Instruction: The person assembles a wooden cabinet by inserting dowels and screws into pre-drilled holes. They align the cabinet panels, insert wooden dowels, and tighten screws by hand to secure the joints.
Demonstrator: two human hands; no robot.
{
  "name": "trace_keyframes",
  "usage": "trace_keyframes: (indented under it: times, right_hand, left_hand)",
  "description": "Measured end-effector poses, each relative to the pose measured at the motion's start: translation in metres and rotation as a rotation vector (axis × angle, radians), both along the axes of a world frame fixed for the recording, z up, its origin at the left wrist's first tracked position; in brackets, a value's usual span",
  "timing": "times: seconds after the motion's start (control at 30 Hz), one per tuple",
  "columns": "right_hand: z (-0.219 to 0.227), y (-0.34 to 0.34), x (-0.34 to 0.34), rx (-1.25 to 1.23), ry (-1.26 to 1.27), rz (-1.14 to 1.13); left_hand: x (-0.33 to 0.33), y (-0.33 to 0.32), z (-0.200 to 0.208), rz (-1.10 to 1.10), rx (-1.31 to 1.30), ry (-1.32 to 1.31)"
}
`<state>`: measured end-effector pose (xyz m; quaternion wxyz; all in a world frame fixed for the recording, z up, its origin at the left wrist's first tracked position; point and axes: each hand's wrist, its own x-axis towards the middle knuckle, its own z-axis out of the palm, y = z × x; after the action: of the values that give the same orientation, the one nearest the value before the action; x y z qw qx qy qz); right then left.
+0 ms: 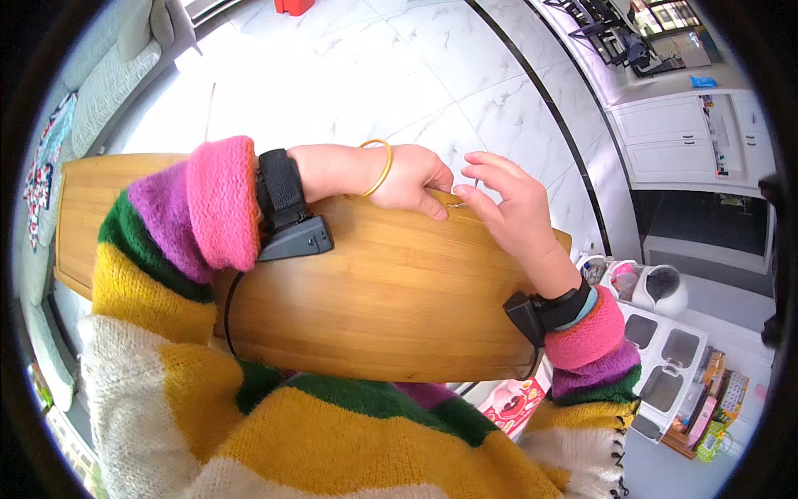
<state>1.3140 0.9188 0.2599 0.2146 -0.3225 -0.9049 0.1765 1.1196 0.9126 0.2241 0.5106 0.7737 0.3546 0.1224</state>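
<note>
At the far edge of a wooden tabletop (366, 283), my left hand (407, 179) bends with its fingers curled down and its thumb on the wood. Whatever its fingers grip, if anything, is hidden. A small thin metal piece (455, 205) lies by the thumb, too small to name. Just to its right, my right hand (509, 208) is raised with thumb and fingers curved toward each other. A short dark sliver shows between thumb and fingers; its kind cannot be made out.
Black devices are strapped to both wrists, with a cable (229, 320) hanging from the left one. A grey sofa (108, 83) stands at the left. White lidded bins (665, 366) and a red-and-white box (511, 403) are at the right. White cabinets (665, 141) stand farther off.
</note>
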Motion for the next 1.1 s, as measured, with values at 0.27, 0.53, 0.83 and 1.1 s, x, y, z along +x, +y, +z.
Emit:
trace_keyframes:
  times: [0.27,0.53,0.83,1.1]
  right_hand:
    - [0.001,0.0,0.022,0.241,-0.136,0.091]
    - [-0.007,-0.051,0.0,0.238,-0.26,0.096]
    - [0.006,-0.022,-0.036,0.06,-0.397,0.221]
    - [-0.005,0.027,-0.04,-0.054,-0.239,-0.056]
  left_hand:
    - [-0.003,0.001,-0.005,0.026,-0.025,-0.01]
    - [-0.006,0.0,-0.005,0.03,-0.057,0.013]
    - [-0.02,0.012,-0.02,-0.066,-0.281,-0.114]
    - [-0.026,0.019,-0.031,-0.108,-0.418,-0.18]
